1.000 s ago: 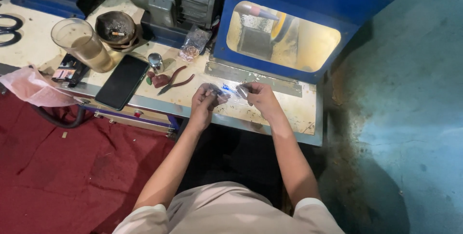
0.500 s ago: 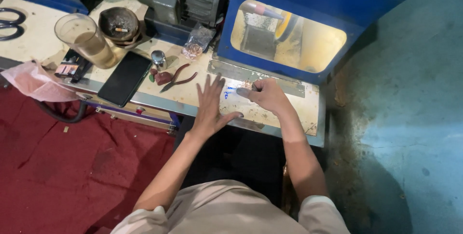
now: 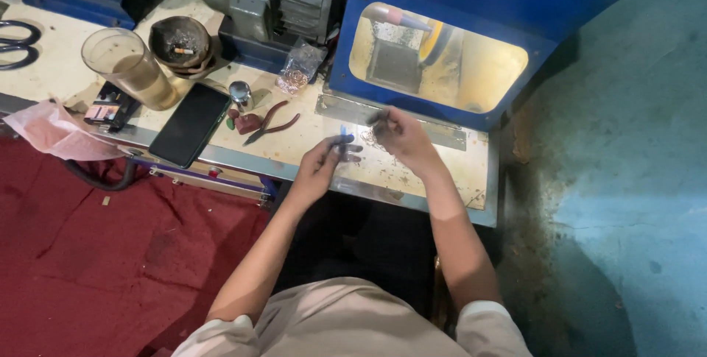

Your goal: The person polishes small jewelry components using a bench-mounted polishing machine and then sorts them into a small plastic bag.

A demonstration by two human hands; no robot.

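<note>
While your left hand (image 3: 324, 162) pinches a small blue piece (image 3: 343, 133) and your right hand (image 3: 398, 136) grips something blurred, loose rings (image 3: 368, 138) could scatter off the worktop (image 3: 456, 173).

What the blurred right hand (image 3: 398, 136) pinches is unclear; scissors (image 3: 16, 42) are cut by the left edge.

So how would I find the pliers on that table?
Start at the big blue machine box and look left along the pale workbench. Between the black phone and the person's left hand lie the pliers. They alone have two thin dark-red handles spread in a V.
</note>
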